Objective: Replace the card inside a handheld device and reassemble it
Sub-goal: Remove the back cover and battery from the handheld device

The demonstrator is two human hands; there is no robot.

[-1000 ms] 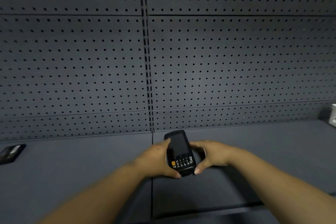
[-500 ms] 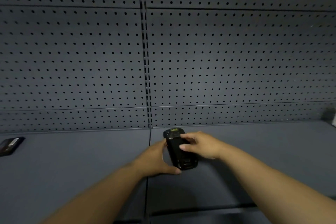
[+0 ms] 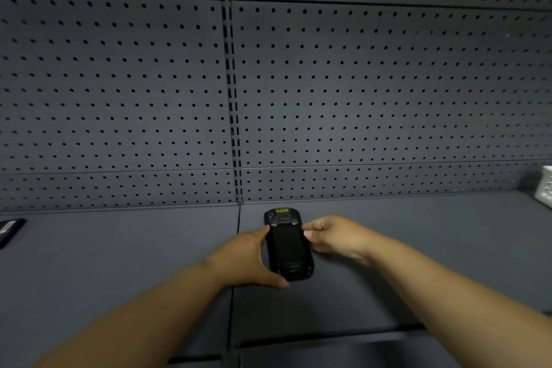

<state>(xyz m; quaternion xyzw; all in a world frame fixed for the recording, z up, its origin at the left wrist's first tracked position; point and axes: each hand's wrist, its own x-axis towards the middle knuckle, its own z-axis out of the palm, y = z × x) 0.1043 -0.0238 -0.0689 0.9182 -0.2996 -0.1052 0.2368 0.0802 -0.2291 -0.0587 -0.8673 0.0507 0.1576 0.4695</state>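
**Operator:** Where do I stand with this one?

**Observer:** You have the handheld device (image 3: 288, 245) back-side up, low over the dark shelf (image 3: 119, 263), just in front of the pegboard wall (image 3: 358, 84). I cannot tell whether it rests on the shelf or hangs just above it. Your left hand (image 3: 242, 260) is wrapped round its left edge, thumb curling under the near end. Your right hand (image 3: 334, 236) pinches the right edge near the top, fingertips touching the casing. Both hands are closed on the device and on nothing else.

**Operator:** Is the back open yet?

**Observer:** As far as I can see, no. The rear cover looks seated, with a yellow label at the far end and a ridged latch area at the near end. No card shows anywhere, in your fingers or on the shelf.

**Operator:** So what remains?

**Observer:** By my reading, nearly everything: you have yet to release the cover, lift out what sits over the slot, swap the card and close up. It could also be that you are finishing, since a shut cover looks alike either way.

**Operator:** Anything else around?

**Observer:** A flat dark object (image 3: 10, 230) lies far left on the shelf, and something white (image 3: 545, 187) sits at the right edge. Both are well apart from you.
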